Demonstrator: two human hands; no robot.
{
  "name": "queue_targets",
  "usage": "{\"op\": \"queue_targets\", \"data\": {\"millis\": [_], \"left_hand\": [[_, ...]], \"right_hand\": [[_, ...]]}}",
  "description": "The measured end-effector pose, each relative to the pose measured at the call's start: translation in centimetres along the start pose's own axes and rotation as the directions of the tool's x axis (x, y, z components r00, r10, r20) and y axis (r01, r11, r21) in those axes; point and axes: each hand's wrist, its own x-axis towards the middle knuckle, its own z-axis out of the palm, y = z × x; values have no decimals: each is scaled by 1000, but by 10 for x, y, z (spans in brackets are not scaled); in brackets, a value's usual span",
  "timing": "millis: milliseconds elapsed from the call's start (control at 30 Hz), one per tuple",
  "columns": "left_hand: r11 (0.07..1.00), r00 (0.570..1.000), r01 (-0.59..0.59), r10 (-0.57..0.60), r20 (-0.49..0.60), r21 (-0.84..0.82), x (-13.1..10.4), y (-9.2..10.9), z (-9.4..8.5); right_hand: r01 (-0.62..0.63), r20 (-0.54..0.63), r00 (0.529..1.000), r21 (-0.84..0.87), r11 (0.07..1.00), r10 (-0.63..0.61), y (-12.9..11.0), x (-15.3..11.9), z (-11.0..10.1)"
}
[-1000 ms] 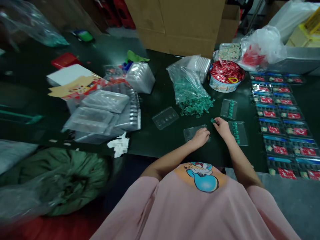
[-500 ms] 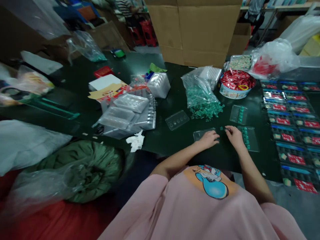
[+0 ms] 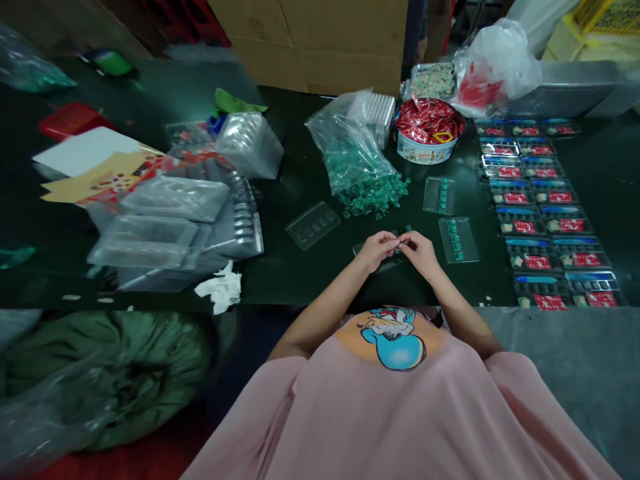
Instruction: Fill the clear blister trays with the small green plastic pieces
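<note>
Both hands meet in front of me over the dark green worktop (image 3: 310,280), forearms angled in from either side of the pink shirt so the wrists converge just above the near edge. From my seat I see the left hand (image 3: 376,250) curled, fingertips pinched toward the right hand (image 3: 419,252), which is likewise curled with fingers drawn together; between the two sets of fingertips sits a small green piece (image 3: 399,247), gripped by both as far as I can tell, though it is too small to make out how. Under the hands lies a clear plastic tray (image 3: 367,252), mostly hidden by them. Going by size around that spot: a heap of stacked clear blister shells (image 3: 185,223) lies well off to the left, a clear bag spilling green pieces (image 3: 363,177) sits beyond the hands, a round tub of red packets (image 3: 429,133) stands behind that, rows of filled packs (image 3: 543,207) run down the right side, and a partly filled tray (image 3: 457,240) lies just beside the right hand.
</note>
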Motion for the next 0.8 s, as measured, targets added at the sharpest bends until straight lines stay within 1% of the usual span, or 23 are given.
{"op": "queue_targets", "data": {"millis": [100,200,267,333,400,467,533,600,667,800], "left_hand": [[997,999,-20,23,-43,69,4,5,-7],[975,984,-89,118,-131,204,9,15,-21],[947,976,-112,162,-145,303,11,20,-31],[905,978,-131,185,-97,404,9,20,-38],[826,976,-187,219,2,532,6,16,-39],[703,958,-268,268,103,659,2,9,-36],[577,933,-335,313,178,745,-1,2,-32],[477,911,-378,344,227,794,-1,-2,-28],[402,897,-407,348,274,820,0,-3,-27],[289,883,-450,289,371,845,4,-3,-28]], "right_hand": [[-2,4,1000,23,1000,2,4,6,-1],[-8,-45,999,32,999,9,12,13,-9],[-38,-78,996,9,999,38,19,14,-16],[-63,-89,994,0,998,63,27,12,-21],[-83,-86,993,4,997,83,34,7,-22],[-109,-73,991,7,994,109,40,2,-20],[-136,-61,989,7,991,136,44,-2,-17],[-152,-56,987,15,988,152,48,-4,-15],[-152,-60,986,25,988,153,50,-4,-15],[-139,-76,987,42,989,142,53,-3,-16]]}}
